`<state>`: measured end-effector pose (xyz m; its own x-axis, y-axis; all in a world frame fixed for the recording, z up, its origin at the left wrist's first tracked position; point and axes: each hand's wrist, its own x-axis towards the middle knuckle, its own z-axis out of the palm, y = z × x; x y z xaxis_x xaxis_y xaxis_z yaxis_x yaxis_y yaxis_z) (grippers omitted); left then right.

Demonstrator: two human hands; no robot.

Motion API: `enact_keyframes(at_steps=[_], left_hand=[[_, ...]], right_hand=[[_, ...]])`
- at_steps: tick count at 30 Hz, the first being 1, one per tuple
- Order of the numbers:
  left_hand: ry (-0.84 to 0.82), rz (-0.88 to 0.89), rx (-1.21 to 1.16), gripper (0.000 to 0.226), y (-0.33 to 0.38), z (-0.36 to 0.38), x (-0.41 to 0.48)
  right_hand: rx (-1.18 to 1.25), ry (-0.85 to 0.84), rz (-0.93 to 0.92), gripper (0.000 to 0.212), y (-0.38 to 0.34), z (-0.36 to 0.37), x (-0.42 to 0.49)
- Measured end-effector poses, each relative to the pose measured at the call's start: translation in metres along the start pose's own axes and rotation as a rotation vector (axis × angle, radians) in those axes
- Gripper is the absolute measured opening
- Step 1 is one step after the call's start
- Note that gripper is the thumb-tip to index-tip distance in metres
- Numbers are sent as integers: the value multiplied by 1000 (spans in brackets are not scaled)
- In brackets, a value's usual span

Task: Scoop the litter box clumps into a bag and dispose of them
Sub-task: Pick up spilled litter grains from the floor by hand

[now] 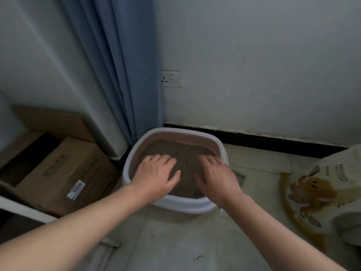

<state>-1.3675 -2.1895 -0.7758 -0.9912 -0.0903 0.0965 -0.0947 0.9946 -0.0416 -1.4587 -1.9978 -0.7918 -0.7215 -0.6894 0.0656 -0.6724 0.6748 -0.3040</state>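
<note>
Litter box (175,202) on floor in corner. My left hand (156,175) & right hand (214,177) flat, fingers spread, over litter (185,153), holding nothing. No scoop or bag visible; scooping, bagging, disposal all left.

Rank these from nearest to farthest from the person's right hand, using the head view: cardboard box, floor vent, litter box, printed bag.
1. litter box: the right hand is spread over its litter.
2. floor vent: on the floor just right of the hand.
3. printed bag: farther right.
4. cardboard box: far left, beyond the litter box.
</note>
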Motion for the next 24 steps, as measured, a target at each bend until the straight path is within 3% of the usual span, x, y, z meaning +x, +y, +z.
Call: enact_keyframes(at_steps=[9, 15, 24], left_hand=[[-39, -202, 10, 47, -52, 30, -87], [-73, -314, 8, 52, -78, 33, -111], [-53, -233, -99, 61, -81, 29, -105]], right_hand=[[-22, -69, -195, 52, -90, 40, 5], [-14, -104, -182, 51, -100, 48, 7], [-42, -131, -160, 52, -87, 44, 9]])
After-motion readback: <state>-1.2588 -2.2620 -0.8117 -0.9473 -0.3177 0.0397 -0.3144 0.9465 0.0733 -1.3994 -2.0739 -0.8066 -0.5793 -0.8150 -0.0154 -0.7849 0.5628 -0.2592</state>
